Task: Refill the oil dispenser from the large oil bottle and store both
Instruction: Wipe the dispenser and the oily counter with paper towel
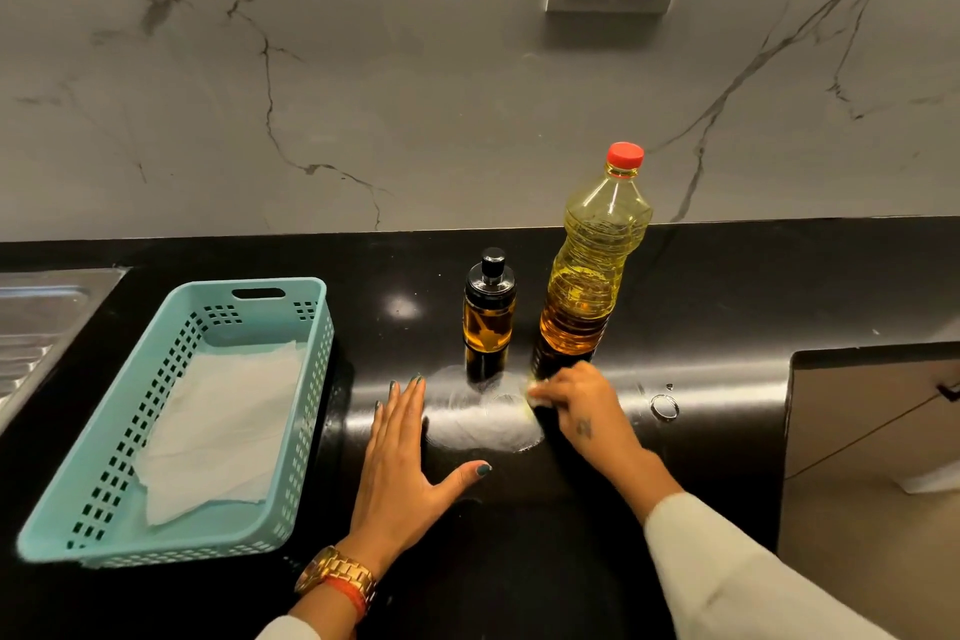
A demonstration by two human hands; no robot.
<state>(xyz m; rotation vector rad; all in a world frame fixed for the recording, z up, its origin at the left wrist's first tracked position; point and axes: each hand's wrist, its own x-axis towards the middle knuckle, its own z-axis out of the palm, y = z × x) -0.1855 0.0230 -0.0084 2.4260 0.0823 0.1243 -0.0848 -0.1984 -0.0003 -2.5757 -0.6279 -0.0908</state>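
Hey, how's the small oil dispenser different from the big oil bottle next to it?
The dispenser is short with a black top; the bottle is much taller with a red cap. The dispenser's body looks smooth, while the bottle's is ribbed. The dispenser's oil reads darker amber; the bottle's looks yellow higher up. Both stand upright, capped, side by side on the black counter, each holding oil.

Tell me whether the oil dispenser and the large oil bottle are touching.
Apart. The head view shows a strip of black counter between the oil dispenser and the large oil bottle, both upright and capped.
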